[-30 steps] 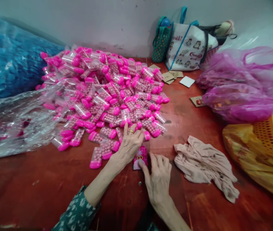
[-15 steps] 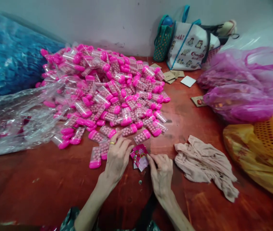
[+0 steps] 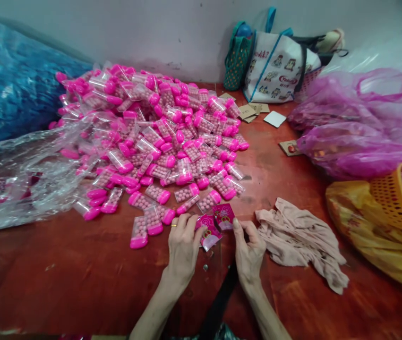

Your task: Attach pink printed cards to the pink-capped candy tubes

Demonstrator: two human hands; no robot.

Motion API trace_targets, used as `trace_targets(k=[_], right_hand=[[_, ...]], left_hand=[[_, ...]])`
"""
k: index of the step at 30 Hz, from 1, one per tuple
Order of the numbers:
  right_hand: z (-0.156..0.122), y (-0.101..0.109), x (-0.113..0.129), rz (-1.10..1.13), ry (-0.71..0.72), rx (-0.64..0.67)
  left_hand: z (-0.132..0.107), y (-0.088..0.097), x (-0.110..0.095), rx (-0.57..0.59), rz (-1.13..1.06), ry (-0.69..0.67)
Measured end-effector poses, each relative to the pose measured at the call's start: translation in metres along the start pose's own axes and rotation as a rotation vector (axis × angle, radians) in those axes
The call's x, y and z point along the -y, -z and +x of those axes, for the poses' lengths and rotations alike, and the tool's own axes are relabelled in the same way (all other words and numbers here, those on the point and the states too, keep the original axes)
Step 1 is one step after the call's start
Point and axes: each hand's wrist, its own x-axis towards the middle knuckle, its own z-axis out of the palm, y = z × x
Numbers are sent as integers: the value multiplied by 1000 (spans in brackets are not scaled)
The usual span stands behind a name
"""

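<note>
My left hand (image 3: 183,245), with a gold ring, presses its fingers on a small pink printed card (image 3: 208,233) lying on the red table (image 3: 62,278). Just to the right, my right hand (image 3: 248,250) pinches a second pink card (image 3: 223,216) and lifts it clear of the first. Right behind the hands spreads a large heap of clear packets with pink caps and pink candy balls (image 3: 158,137); its nearest packets (image 3: 140,233) lie just left of my left hand.
A crumpled beige cloth (image 3: 303,241) lies right of my right hand. An orange basket on a yellow bag (image 3: 395,198), pink plastic bags (image 3: 356,123), tote bags (image 3: 275,66), clear plastic sheeting (image 3: 20,174) and a blue bag (image 3: 12,80) ring the table.
My left hand pulled back from the heap toward me. Both hands took hold of the pink cards, and my right hand has drawn one card up and away from the other.
</note>
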Motion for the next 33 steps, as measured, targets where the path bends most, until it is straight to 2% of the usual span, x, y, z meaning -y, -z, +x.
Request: trace_targets(k=[4, 9, 13, 15, 17, 19, 21, 22, 28, 33], right_hand=[[2, 1, 0, 74, -41, -14], [5, 0, -4, 198, -106, -27], [5, 4, -4, 216, -170, -32], [5, 6, -1, 230, -184, -28], [3, 8, 5, 267, -183, 1], [1, 9, 10, 297, -166, 53], [-1, 9, 14, 286, -137, 101], [-2, 9, 16, 267, -124, 122], [-3, 10, 17, 209, -43, 265], [-3, 5, 19, 138, -18, 288]], left_hand=[[15, -11, -5, 38, -174, 24], [30, -19, -15, -26, -322, 39], [30, -11, -20, -144, -363, 50], [29, -3, -23, -202, -447, 111], [28, 5, -28, -127, -638, 237], [27, 11, -34, 51, -873, 368], [28, 13, -39, 188, -1038, 444], [28, 12, -40, 211, -1078, 462], [27, 8, -41, 113, -1139, 522], [23, 8, -41, 152, -1130, 499]])
